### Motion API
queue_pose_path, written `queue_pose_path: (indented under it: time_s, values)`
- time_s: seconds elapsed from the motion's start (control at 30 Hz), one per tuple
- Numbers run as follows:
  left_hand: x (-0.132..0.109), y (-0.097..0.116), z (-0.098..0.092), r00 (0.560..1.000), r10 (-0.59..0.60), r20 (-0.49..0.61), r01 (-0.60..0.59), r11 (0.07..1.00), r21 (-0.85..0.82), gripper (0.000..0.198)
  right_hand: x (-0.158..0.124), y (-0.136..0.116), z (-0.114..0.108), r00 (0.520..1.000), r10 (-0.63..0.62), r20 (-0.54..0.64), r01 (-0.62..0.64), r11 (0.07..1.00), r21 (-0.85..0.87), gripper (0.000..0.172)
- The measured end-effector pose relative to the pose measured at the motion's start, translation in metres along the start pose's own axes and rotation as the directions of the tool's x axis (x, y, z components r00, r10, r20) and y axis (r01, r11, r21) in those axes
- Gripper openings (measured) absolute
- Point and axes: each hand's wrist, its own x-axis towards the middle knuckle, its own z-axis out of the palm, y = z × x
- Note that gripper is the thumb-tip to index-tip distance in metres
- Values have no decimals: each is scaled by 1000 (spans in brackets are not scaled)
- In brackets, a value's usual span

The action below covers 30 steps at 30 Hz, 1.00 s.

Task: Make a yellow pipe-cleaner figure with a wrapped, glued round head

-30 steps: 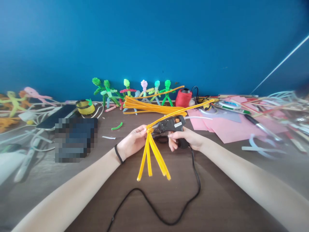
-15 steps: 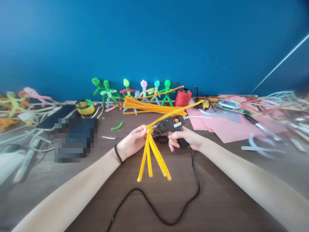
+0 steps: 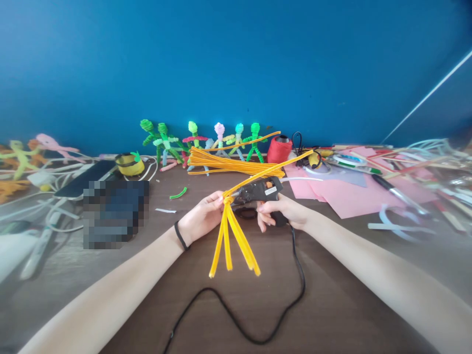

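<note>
Between the thumb and fingers of my left hand [image 3: 204, 215] is a knotted bunch of yellow-orange pipe cleaners [image 3: 239, 231]. Several of its ends fan out downward, while one long strand slants up to the right. My right hand [image 3: 282, 209] grips a black hot glue gun [image 3: 260, 191] by its handle. The gun's nozzle points left, close against the knot; whether it touches cannot be made out. A whitish glue stick [image 3: 300, 179] sticks out of the gun's back, and a black cord [image 3: 295, 305] trails from the handle across the table.
Behind my hands lies a pile of orange pipe cleaners [image 3: 228, 162]. Small pipe-cleaner figures [image 3: 255, 140] stand along the blue wall beside a red spool [image 3: 279, 150]. Pink paper sheets [image 3: 346, 196] and a marker [image 3: 398, 194] lie right; a phone [image 3: 86, 178] and cables lie left.
</note>
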Motion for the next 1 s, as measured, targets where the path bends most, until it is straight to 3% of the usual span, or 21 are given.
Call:
queue_pose_path:
  time_s: [0.77,0.9,1.0]
  values:
    - [0,1,1,1000,-1,-25,1,1000,26,21,1,-1,1,999,3,-41,-3,1000,-17,18]
    - [0,1,0,1000,1,-11,-1,1000,15,21,3,1,0,996,4,-86,0,999,48,13]
    - [1,0,-3,1000,6,5,-6,1000,-3,19,6,0,-2,981,59,-185,-27,984,175,11]
